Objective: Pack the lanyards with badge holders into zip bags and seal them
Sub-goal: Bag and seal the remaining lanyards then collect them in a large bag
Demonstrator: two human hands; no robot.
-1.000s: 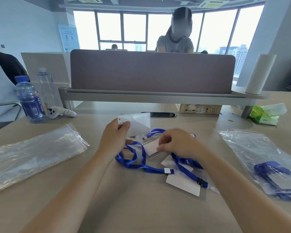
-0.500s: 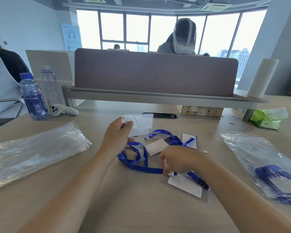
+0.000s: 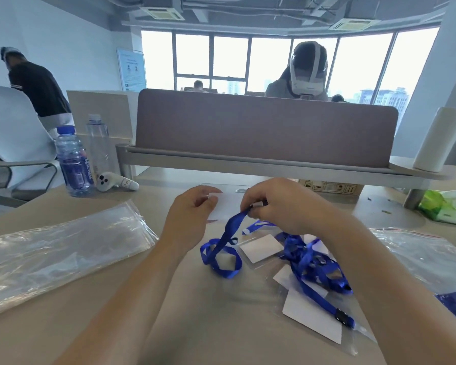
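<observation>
Left hand [image 3: 188,217] pinches the left edge of a clear badge holder [image 3: 228,206] with a white card inside, held up off the table [image 3: 208,325]. Holder's right half is hidden behind the right hand [image 3: 282,206]. Right hand is closed on the end of a blue lanyard [image 3: 225,239] right at the holder; fingertips and clip are hidden, can't tell if the clip is attached. Lanyard drops to a loop on the table. More lanyards and holders tangled [image 3: 311,262] near right, count unclear. Empty zip bags stacked [image 3: 58,248] on the left. Packed bag [image 3: 432,262] far right, cut off by the frame edge.
</observation>
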